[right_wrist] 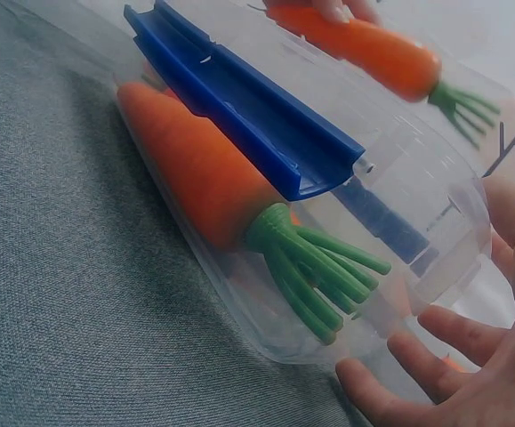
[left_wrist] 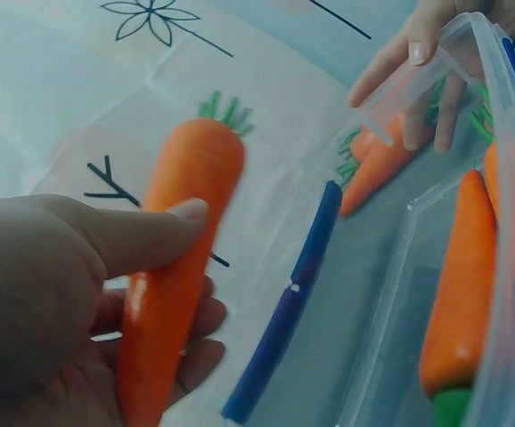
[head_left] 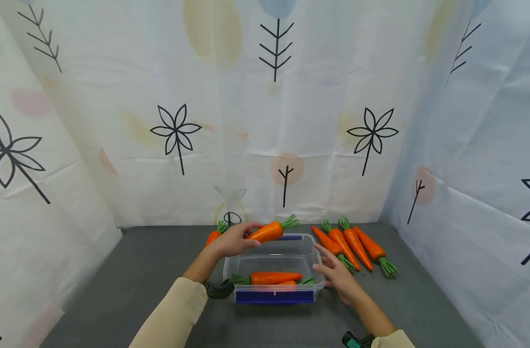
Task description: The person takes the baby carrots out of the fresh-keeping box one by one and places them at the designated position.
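Observation:
My left hand (head_left: 234, 241) grips a carrot (head_left: 266, 233) over the far left part of a clear plastic food container (head_left: 273, 257). In the left wrist view the thumb lies across that carrot (left_wrist: 190, 178), with fingers curled behind it. The carrot's green top points right and is clear of the container. Two carrots lie inside the container along its near wall, the upper carrot (head_left: 271, 278) partly covering the other. At the container's right end is my right hand (head_left: 340, 278); in the right wrist view its spread fingers (right_wrist: 435, 369) rest against the clear wall.
Several carrots (head_left: 356, 241) lie side by side on the grey tabletop (head_left: 151, 285), right of the container. Another carrot (head_left: 212, 237) lies behind my left wrist, partly hidden. Blue latches (head_left: 275, 297) hang on the container's sides. A patterned cloth (head_left: 247, 121) encloses the table's back and sides.

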`<state>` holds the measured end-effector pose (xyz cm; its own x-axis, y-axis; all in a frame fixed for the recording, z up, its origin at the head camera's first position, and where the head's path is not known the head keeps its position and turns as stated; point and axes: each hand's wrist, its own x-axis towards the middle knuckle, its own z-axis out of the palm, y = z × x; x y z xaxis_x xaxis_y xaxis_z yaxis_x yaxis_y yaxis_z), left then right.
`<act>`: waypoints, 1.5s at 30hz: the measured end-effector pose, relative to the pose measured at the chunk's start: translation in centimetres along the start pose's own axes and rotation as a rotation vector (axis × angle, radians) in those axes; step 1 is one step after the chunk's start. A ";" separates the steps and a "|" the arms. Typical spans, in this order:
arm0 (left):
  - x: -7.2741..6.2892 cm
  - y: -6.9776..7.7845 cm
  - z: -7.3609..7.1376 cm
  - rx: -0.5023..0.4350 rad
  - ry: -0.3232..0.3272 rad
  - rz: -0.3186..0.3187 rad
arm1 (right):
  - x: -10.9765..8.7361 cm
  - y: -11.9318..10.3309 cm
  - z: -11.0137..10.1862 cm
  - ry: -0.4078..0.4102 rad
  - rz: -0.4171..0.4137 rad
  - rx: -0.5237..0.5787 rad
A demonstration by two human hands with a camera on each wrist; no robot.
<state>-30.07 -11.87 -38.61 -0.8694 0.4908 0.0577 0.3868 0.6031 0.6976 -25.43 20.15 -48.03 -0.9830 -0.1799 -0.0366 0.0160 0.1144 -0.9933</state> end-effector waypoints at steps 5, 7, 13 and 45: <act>-1.1 -1.1 0.2 -0.103 0.120 0.006 | 0.1 0.1 -0.1 -0.013 -0.010 0.012; -1.5 -1.5 0.4 -0.135 0.175 -0.005 | 0.1 0.1 -0.1 -0.020 -0.008 0.015; -2.7 -2.8 1.0 -0.197 0.341 -0.010 | 0.0 0.2 0.0 -0.014 0.000 -0.014; -6.3 -13.9 -0.7 -0.145 0.629 -0.393 | -0.1 0.3 0.4 0.037 0.011 0.020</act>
<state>-30.17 -23.78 -48.11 -0.9634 -0.2212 0.1516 0.0054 0.5493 0.8356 -25.25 19.79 -48.33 -0.9888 -0.1426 -0.0438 0.0301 0.0965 -0.9949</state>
